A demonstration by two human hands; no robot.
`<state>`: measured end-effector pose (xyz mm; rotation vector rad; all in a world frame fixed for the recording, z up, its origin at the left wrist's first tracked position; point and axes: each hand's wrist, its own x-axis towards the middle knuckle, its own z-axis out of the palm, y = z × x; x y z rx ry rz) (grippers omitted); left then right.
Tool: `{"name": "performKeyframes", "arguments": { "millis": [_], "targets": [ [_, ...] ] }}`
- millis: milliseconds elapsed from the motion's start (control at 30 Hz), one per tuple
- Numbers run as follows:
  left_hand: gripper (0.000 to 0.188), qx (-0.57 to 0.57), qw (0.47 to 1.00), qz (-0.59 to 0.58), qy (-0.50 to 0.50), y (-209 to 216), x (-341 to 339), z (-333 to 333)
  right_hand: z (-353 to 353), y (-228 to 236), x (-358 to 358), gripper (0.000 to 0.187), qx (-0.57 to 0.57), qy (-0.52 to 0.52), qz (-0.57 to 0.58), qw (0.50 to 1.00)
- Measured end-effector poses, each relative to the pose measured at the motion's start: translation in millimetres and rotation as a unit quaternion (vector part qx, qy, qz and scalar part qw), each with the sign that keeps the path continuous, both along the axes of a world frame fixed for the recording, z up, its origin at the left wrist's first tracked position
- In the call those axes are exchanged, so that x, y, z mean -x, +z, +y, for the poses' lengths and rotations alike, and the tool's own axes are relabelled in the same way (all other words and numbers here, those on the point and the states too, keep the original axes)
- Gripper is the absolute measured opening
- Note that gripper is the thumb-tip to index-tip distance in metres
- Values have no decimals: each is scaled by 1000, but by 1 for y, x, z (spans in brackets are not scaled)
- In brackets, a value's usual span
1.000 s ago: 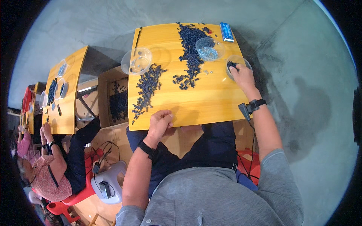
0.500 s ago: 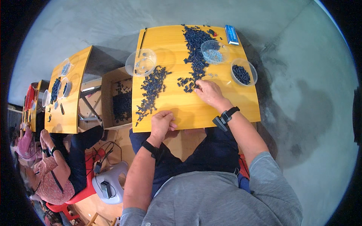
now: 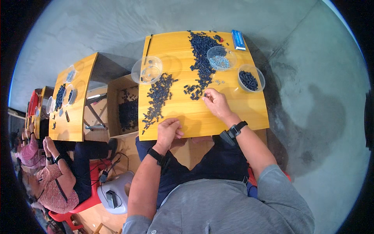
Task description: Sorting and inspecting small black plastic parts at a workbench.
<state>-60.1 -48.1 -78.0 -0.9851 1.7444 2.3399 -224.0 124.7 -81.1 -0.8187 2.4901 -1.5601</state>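
My right hand point(image 3: 217, 104) is over the yellow table point(image 3: 218, 124), thumb and forefinger pinched on a small black cylindrical piece point(image 3: 205, 94). Just beyond its fingertips lies a loose cluster of the same black pieces point(image 3: 192, 91), running up into a large far pile point(image 3: 201, 48). At the near table edge my left hand point(image 3: 169, 130) is closed, fingers curled inward; whatever they hold, if anything, is hidden. Left of centre, a second heap of black pieces point(image 3: 159, 95) spreads toward the left hand. A few tiny metallic bits point(image 3: 220, 82) lie beyond my right hand.
A clear bowl of small silvery-blue parts point(image 3: 219, 61) sits by the far pile. Black pieces fill another bowl point(image 3: 248, 80) at right; a clear bowl point(image 3: 150, 70) overhangs the left edge. A blue box point(image 3: 238, 40) is far right. Left are a carton point(image 3: 121, 84) and a co-worker point(image 3: 56, 183).
My right hand has drawn slightly back from the loose cluster, a black piece now showing at its fingertips. My left hand stays closed near the table edge. The whole view has shifted a little.
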Motion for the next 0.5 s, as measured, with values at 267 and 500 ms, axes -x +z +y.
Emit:
{"name": "performKeyframes", "arguments": {
  "millis": [267,500],
  "targets": [
    [26,7,1000,21,-8,-7,-9,4,-12,43,-51,11,211,65,-237,946],
    [26,-3,996,87,11,24,-17,21,-8,55,-69,3,221,112,-235,940]
  ]
}}
